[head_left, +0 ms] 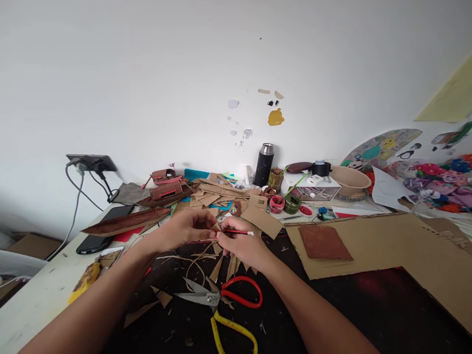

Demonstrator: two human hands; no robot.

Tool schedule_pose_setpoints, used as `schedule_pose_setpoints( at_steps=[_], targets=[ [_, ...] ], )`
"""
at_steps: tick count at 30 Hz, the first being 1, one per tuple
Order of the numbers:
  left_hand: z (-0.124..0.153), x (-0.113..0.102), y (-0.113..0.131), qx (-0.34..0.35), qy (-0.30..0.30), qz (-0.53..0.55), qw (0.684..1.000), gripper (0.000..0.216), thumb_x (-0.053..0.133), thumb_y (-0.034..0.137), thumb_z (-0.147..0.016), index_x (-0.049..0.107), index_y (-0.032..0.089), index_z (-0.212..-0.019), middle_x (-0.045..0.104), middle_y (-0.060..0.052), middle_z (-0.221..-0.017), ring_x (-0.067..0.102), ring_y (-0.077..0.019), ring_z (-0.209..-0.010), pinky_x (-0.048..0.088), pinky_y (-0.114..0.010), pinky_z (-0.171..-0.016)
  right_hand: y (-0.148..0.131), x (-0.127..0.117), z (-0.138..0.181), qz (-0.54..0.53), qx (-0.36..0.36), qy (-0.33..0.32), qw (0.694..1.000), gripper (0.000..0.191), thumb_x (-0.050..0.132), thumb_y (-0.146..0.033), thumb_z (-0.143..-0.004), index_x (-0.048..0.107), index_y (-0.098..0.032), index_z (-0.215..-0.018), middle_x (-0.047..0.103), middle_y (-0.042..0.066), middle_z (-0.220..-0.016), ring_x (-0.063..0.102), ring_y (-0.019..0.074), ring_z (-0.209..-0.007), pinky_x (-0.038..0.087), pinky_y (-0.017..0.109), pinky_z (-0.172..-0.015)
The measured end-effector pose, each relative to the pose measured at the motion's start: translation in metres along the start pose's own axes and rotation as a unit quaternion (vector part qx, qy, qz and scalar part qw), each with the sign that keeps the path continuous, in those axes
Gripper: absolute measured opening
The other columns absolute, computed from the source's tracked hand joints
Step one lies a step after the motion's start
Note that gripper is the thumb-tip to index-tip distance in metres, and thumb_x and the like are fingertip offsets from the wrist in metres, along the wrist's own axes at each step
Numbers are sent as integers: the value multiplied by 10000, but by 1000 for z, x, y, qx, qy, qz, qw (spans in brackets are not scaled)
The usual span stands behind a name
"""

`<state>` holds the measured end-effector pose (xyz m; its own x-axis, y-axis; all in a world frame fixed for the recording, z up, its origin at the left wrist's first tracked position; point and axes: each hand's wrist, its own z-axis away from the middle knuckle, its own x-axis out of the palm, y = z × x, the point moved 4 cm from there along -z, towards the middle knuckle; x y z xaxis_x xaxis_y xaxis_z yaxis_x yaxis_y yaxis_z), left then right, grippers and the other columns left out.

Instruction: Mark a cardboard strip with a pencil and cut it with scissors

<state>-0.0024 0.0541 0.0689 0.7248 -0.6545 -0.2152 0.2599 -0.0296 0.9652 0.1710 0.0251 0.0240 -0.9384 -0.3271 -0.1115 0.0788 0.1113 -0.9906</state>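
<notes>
My left hand (188,228) and my right hand (241,241) meet above the middle of the dark work surface, fingertips closed in a pinch. A small tan and reddish piece shows between the left fingers; its kind is mostly hidden. Across my right hand lies a thin red stick (238,231) with a white end, held between thumb and fingers. Below the hands, large scissors (214,297) with one red and one yellow handle lie with blades apart. Cardboard offcuts (162,296) and a loop of twine (195,270) are scattered around them.
Cardboard strips (214,191) pile up behind the hands, beside a black thermos (264,164) and small paint pots (277,204). A brown-painted square (324,242) rests on a cardboard sheet (379,246) at right. A phone (101,236) and banana (85,282) lie left.
</notes>
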Motion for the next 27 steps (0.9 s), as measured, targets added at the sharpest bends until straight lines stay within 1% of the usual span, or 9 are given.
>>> schedule_pose_setpoints(
  at_steps=[4, 7, 9, 12, 15, 17, 19, 22, 27],
  targets=[
    [0, 1, -2, -3, -4, -44, 999, 291, 828, 420, -840, 712, 187, -970, 730, -35, -885, 642, -200, -804, 474, -306, -740, 1, 2, 1, 8, -4, -12, 1000, 127, 665, -228, -915, 569, -230, -832, 559, -73, -635, 612, 108, -523, 425, 188, -489],
    [0, 1, 0, 2, 17, -79, 997, 273, 818, 418, -828, 704, 184, -910, 690, -16, -825, 600, -185, -751, 427, -292, -684, -1, 2, 2, 22, -3, -11, 1000, 116, 663, -234, -919, 578, -231, -839, 561, -70, -656, 617, 109, -527, 423, 189, -488],
    [0, 2, 2, 3, 34, -72, 997, 260, 827, 402, -803, 695, 187, -865, 655, 3, -784, 569, -170, -715, 397, -285, -656, -2, 0, 2, 23, 0, -3, 1000, 99, 656, -246, -931, 586, -232, -863, 567, -65, -670, 627, 114, -535, 443, 195, -499],
    [-2, 3, 2, -5, 68, -16, 998, 276, 875, 376, -739, 692, 188, -827, 645, 13, -755, 556, -162, -696, 392, -285, -658, -3, -3, 1, 4, -11, 3, 1000, 119, 654, -335, -983, 615, -232, -939, 603, -46, -720, 648, 125, -559, 484, 213, -528],
    [-4, -2, -3, -10, 131, 76, 988, 323, 937, 351, -662, 718, 179, -827, 717, -20, -806, 612, -177, -749, 441, -295, -714, -4, -8, 1, -20, -28, 32, 999, 255, 641, -476, -1024, 658, -225, -985, 624, -25, -743, 653, 133, -570, 481, 219, -512],
    [-6, -8, -9, -5, 186, 153, 971, 340, 962, 344, -634, 731, 168, -812, 746, -40, -829, 633, -174, -765, 461, -287, -727, -6, -12, 0, -38, -35, 68, 996, 350, 635, -562, -1020, 667, -218, -959, 614, -20, -710, 643, 140, -560, 465, 221, -486],
    [-8, -15, -16, 3, 236, 228, 945, 344, 980, 326, -608, 738, 153, -780, 750, -49, -818, 640, -163, -755, 476, -274, -717, -9, -16, 1, -47, -43, 103, 993, 411, 635, -613, -1009, 659, -215, -911, 604, -19, -671, 631, 146, -545, 460, 229, -479],
    [-11, -21, -26, 11, 283, 302, 911, 322, 987, 266, -580, 741, 135, -742, 751, -59, -798, 653, -157, -738, 506, -271, -713, -15, -17, 4, -21, -63, 124, 990, 428, 609, -623, -1027, 661, -222, -887, 602, -13, -628, 626, 158, -541, 473, 249, -505],
    [-15, -19, -32, 16, 305, 342, 889, 270, 966, 183, -568, 742, 131, -710, 752, -58, -778, 663, -155, -734, 520, -263, -701, -24, -8, 13, 100, -122, 88, 984, 367, 559, -538, -1073, 691, -240, -903, 646, 16, -678, 660, 185, -594, 519, 288, -584]
  ],
)
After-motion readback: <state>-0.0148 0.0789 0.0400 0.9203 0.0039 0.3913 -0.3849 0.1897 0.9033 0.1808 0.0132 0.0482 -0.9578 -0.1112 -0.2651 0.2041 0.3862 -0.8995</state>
